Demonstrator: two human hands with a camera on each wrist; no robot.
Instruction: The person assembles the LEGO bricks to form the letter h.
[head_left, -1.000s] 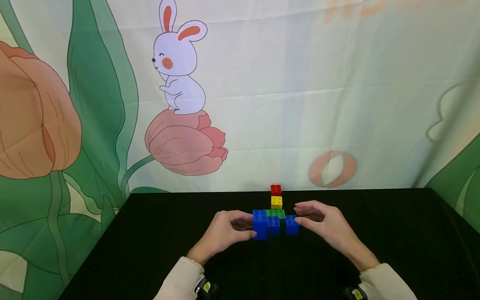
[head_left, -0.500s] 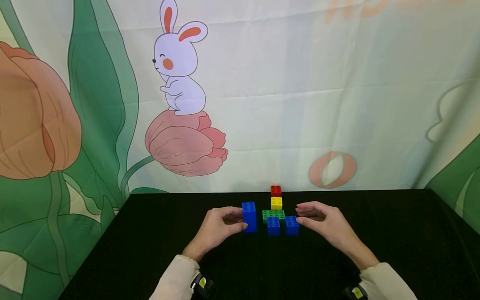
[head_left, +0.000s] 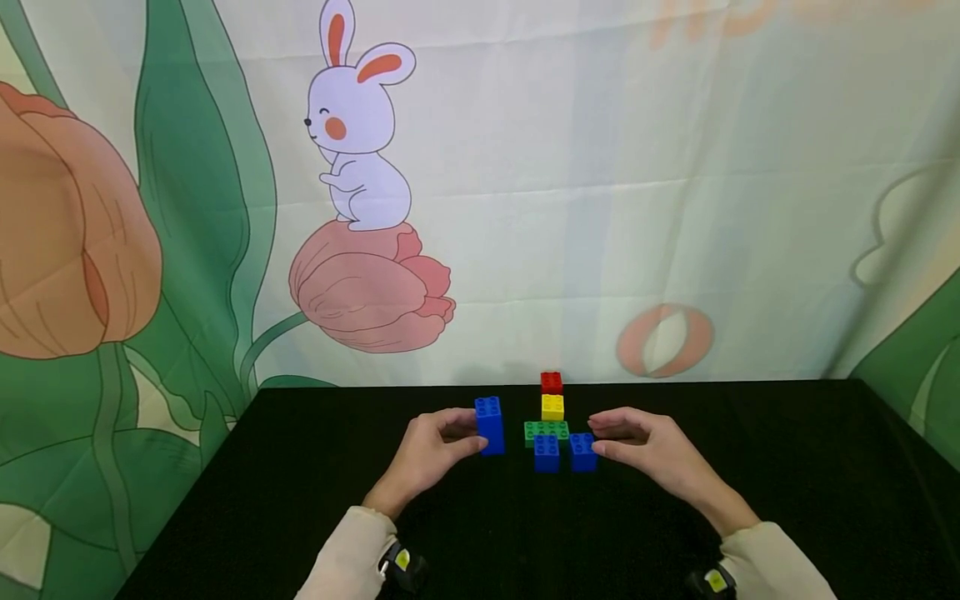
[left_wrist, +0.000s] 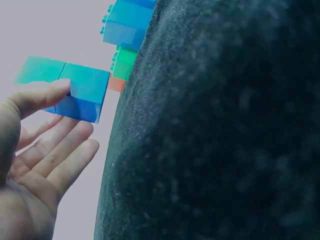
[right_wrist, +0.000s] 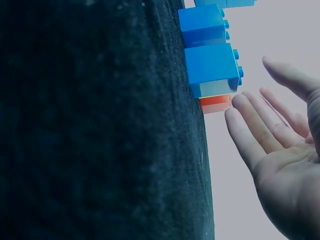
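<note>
My left hand (head_left: 433, 454) pinches a stack of two blue toy bricks (head_left: 491, 427) between thumb and fingers; the seam between them shows in the left wrist view, where the stack (left_wrist: 82, 90) hangs a little off the dark cloth. To its right, two single blue bricks (head_left: 547, 454) (head_left: 582, 452) stand side by side with studs up. Close by the right-hand one is my right hand (head_left: 652, 450), fingers extended and thumb apart. The right wrist view shows a gap between this hand (right_wrist: 280, 130) and the nearest blue brick (right_wrist: 212, 67).
Behind the blue bricks lie a wide green brick (head_left: 546, 430), a yellow brick (head_left: 552, 407) and a red brick (head_left: 551, 382), lined up towards the back edge. Black cloth (head_left: 480, 533) covers the table. A printed curtain (head_left: 525, 208) with a rabbit and tulips hangs behind it.
My left hand has carried the blue stack leftward and slightly back, away from the other bricks, uncovering the green brick's left end. My right hand has stayed nearly still.
</note>
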